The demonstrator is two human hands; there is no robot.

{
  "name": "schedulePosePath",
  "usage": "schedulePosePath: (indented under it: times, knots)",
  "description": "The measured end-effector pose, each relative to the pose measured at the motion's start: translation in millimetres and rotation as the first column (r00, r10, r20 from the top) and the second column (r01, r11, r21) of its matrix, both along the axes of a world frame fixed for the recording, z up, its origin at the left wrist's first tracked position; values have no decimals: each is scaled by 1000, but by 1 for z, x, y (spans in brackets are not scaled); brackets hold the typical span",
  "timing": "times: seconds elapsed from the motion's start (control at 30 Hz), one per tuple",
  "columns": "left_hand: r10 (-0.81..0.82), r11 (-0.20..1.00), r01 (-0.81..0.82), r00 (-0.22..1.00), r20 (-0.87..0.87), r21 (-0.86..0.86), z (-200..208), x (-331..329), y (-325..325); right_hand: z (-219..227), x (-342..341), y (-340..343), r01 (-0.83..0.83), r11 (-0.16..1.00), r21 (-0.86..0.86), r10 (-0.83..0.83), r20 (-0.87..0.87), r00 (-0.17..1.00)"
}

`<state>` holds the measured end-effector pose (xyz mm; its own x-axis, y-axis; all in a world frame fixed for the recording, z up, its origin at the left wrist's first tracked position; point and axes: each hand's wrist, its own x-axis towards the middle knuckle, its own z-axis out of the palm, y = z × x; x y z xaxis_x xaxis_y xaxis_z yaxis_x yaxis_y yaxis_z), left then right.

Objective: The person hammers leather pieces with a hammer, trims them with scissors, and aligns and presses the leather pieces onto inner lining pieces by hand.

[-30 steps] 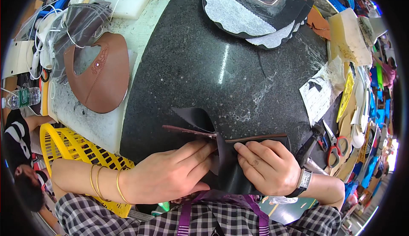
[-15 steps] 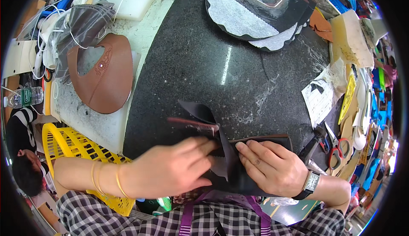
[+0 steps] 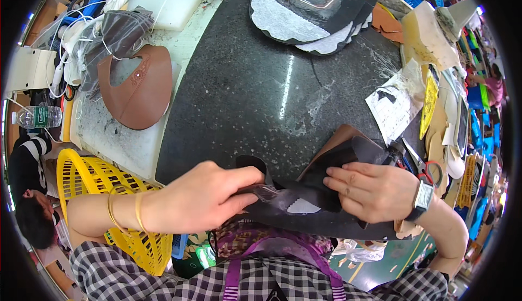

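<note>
A black leather piece (image 3: 326, 195) lies along the near edge of the worktop, part of it folded up with a brown face showing. A pale white patch (image 3: 304, 207) shows on it between my hands. My left hand (image 3: 217, 197) pinches the piece's left part between thumb and forefinger, beside a raised dark flap. Over the right part, my right hand (image 3: 375, 189) is closed on the folded layers, its fingers together on the black surface and its thumb hidden. Far off on the worktop rests a stack of black pieces (image 3: 291, 21) with whitish backing.
A brown curved leather piece (image 3: 142, 97) lies on a white board at left, above a yellow basket (image 3: 89, 184). To the right are red-handled scissors (image 3: 432, 173), a paper sheet (image 3: 389, 105) and a yellowish block (image 3: 427, 37). Another person (image 3: 32, 192) is at far left.
The right part of the black piece has been folded up, showing its brown face. My right hand has moved right with it; my left hand has shifted slightly left and now pinches the piece.
</note>
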<state>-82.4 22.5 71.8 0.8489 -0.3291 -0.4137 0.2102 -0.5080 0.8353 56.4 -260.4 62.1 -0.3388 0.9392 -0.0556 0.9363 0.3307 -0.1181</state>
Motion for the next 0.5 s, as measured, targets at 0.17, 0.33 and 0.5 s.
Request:
schedulePosePath:
  times: [0.17,0.33,0.5]
  knots:
    - [-71,970,-18,932,355,243,-16,-3,-9,-1,-26,21,578,761,-295,-631,-543,555]
    - [-118,934,-91,835,538,346,-27,-3,-9,-16,-63,26,642,767,22,-605,-312,733]
    - [8,967,-137,860,510,215,-47,-6,6,-26,-89,29,635,756,161,-637,-41,769]
